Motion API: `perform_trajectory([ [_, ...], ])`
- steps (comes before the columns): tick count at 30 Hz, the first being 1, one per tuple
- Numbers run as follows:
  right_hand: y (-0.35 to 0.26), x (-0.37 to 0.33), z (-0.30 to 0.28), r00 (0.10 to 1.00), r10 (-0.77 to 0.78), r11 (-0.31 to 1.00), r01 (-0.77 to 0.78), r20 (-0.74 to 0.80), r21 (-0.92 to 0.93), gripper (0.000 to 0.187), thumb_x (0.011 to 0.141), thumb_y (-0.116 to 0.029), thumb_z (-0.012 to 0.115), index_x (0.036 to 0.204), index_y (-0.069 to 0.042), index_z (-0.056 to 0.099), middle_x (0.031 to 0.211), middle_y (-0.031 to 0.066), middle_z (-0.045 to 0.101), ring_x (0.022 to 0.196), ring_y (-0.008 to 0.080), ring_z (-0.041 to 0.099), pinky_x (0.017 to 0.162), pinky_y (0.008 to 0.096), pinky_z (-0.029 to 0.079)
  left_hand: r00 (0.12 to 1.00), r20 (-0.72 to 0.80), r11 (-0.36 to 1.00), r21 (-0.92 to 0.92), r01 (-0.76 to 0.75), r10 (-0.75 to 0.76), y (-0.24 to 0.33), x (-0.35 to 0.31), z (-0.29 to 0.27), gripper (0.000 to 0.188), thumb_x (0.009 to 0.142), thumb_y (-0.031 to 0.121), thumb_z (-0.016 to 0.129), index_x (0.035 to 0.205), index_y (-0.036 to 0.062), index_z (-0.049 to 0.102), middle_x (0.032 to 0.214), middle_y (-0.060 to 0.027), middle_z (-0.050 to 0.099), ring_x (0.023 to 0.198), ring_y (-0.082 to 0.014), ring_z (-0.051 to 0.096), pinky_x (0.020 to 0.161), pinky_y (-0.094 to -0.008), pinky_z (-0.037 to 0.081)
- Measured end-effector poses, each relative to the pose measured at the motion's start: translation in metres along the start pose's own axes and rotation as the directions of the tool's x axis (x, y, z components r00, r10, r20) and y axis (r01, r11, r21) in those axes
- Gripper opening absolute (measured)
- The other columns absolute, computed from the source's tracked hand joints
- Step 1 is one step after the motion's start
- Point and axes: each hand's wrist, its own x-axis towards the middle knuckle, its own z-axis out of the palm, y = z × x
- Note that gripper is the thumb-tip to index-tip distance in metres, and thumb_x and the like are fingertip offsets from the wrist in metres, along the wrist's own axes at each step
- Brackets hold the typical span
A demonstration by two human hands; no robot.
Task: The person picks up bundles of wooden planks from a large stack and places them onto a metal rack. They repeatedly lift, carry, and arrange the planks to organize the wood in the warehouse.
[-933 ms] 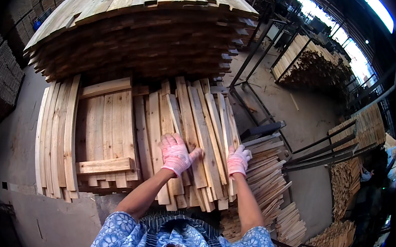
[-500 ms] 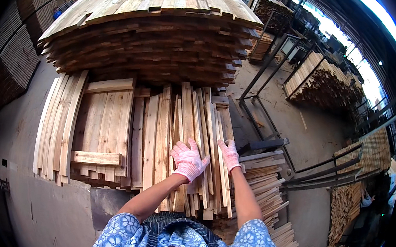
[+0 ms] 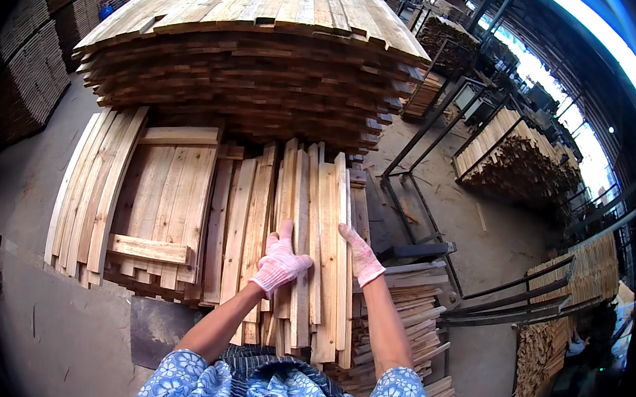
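Observation:
Both my hands wear pink knit gloves. My left hand (image 3: pixel 280 259) lies on the narrow wooden boards (image 3: pixel 296 302), fingers stretched away from me and thumb out to the right. My right hand (image 3: pixel 363 257) rests against the outer edge of a wider board (image 3: pixel 329 290) at the right of the row, its fingers extended and fingertips on that edge. The loose boards lie lengthwise, side by side, some overlapping or tilted. Left of them, two short crosspieces, a far one (image 3: pixel 180 136) and a near one (image 3: pixel 148 249), lie over flat boards.
Just beyond stands a tall stack of boards (image 3: pixel 268 73). More boards are piled at the left edge of my row (image 3: pixel 91 194) and lower at right (image 3: pixel 406 320). A dark metal frame (image 3: pixel 430 216) stands at right, with further timber stacks (image 3: pixel 518 159) behind it.
My left hand has slid left across the boards. Boards between my hands have shifted, and a wide one now shows flat beside my right hand. The view has moved slightly.

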Motion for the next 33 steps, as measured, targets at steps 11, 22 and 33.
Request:
perform_trajectory([
  [11,0.044,0.016,0.036,0.981,-0.047,0.968,-0.002,-0.187,-0.251,0.09,0.094,-0.067,0.057,0.155,-0.003,0.04,0.161,0.014,0.038,0.151,0.021,0.029,0.123,0.0331,0.02,0.972,-0.168,0.982,0.122,-0.142,0.162,-0.02,0.017,0.018,0.094,0.079,0.023,0.066,0.159,0.0027,0.023,0.149,-0.0324,0.038,0.139,-0.0477,0.041,0.117,-0.0446,0.035],
  [22,0.007,0.034,0.072,0.997,-0.069,0.994,0.067,-0.019,-0.086,0.077,0.097,-0.058,0.063,0.149,-0.003,0.05,0.142,0.0097,0.058,0.127,0.0175,0.055,0.108,0.032,0.043,0.986,0.094,0.657,-0.754,-0.022,0.14,0.009,-0.014,-0.057,0.109,0.089,0.026,0.079,0.164,0.0136,-0.001,0.134,-0.0196,0.057,0.115,-0.025,0.061,0.082,-0.0365,0.053],
  [33,-0.009,-0.016,0.12,0.989,-0.102,0.994,0.098,-0.106,-0.044,0.096,0.087,-0.072,0.065,0.148,0.0,0.048,0.142,0.0151,0.057,0.129,0.0227,0.055,0.107,0.036,0.047,0.954,0.268,0.715,-0.693,0.091,0.138,0.01,-0.017,-0.081,0.117,0.086,0.023,0.083,0.161,0.0094,-0.006,0.12,-0.0111,0.063,0.101,-0.021,0.066,0.076,-0.0369,0.058],
])
